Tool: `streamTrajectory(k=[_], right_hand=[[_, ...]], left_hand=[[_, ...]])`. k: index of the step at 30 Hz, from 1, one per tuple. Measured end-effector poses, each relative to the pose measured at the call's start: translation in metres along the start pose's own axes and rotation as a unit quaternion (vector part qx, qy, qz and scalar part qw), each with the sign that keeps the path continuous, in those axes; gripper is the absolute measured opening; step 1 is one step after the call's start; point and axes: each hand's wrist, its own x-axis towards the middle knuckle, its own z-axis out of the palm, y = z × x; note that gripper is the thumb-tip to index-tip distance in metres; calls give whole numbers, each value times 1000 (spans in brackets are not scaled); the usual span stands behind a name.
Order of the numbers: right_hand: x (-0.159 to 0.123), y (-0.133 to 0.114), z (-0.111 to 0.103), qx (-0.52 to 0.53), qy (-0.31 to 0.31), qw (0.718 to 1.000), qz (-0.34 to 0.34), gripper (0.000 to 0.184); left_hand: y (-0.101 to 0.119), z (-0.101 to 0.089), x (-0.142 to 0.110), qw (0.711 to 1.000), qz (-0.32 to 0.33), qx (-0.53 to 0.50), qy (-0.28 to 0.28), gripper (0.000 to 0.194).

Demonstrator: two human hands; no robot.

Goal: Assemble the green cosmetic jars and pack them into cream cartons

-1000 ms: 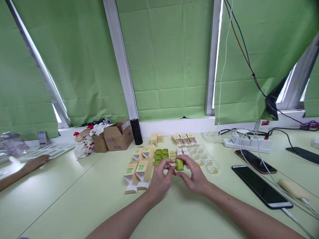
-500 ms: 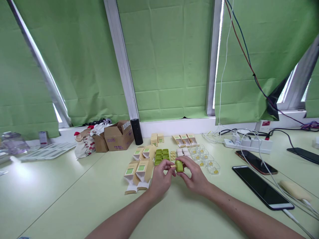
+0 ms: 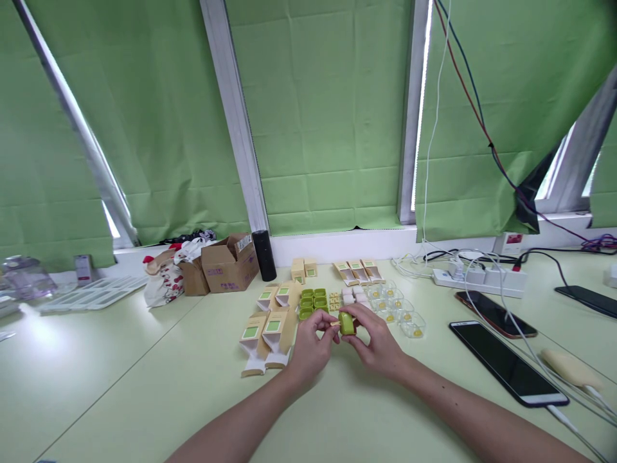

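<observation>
Between the thumb and fingers of my right hand (image 3: pixel 375 341) is a small, glossy green plastic case (image 3: pixel 346 324), raised over the table. My left hand (image 3: pixel 312 344) pinches a small yellowish piece (image 3: pixel 335 323) against the case's left side; fingers hide much of it. Just beyond my hands stand several green open cases (image 3: pixel 320 293) in rows. Beside them are small yellow pieces (image 3: pixel 334 299) and white blocks (image 3: pixel 354 294). Clear plastic cups (image 3: pixel 413 326) with yellow bits inside lie past my right hand.
Open cardboard sleeves (image 3: pixel 276 328) with green windows lie left of my hands, and more sleeves (image 3: pixel 359 271) sit farther back. A brown carton (image 3: pixel 231 265) and a black cylinder (image 3: pixel 264 255) stand by the wall. Phones (image 3: pixel 506 361), cables and a power strip (image 3: pixel 482 281) occupy the right.
The green case has tilted slightly in my right hand's fingers. Both hands stay in nearly the same place, and the things on the table have not moved.
</observation>
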Motion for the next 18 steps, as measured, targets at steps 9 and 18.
streamTrajectory(k=[9,18], right_hand=[[0,1,0,2,-5,1000,0,44],[6,-11,-2,66,13,997,31,44]], left_hand=[[4,0,0,1000,-11,-4,-3,18],[5,2,-1,1000,0,-10,8,21]])
